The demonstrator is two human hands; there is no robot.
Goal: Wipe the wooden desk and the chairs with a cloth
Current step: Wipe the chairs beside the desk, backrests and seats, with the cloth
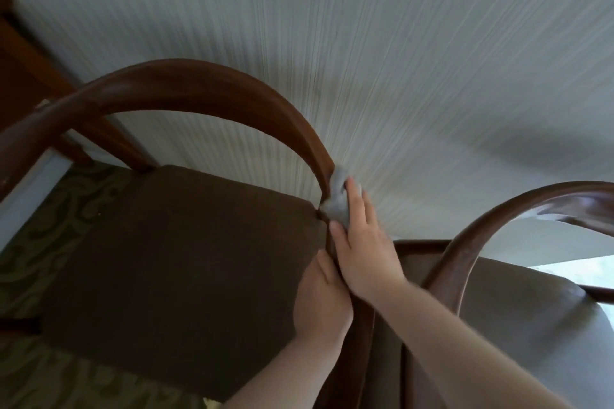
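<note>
Pale striped wall [415,60] behind, dark wooden chair with curved back rail [206,90] and brown seat standing against it, right hand [360,247] pressing crumpled grey cloth [337,201] to the rail's lower end, left hand [320,302] gripping the chair's edge beneath, second curved-back chair [498,222] just beside at right.

I see my right hand [360,252] pressing a grey cloth [339,206] against the chair [206,90] where its curved wooden back meets the seat [172,269] corner. My fingers [352,196] curl over the cloth. My left hand [320,302] grips the chair's frame just below, touching the right hand. A second chair [498,226] stands just beside it on the right. Behind both is a pale striped wall [365,43]; patterned carpet [40,236] lies at left.
</note>
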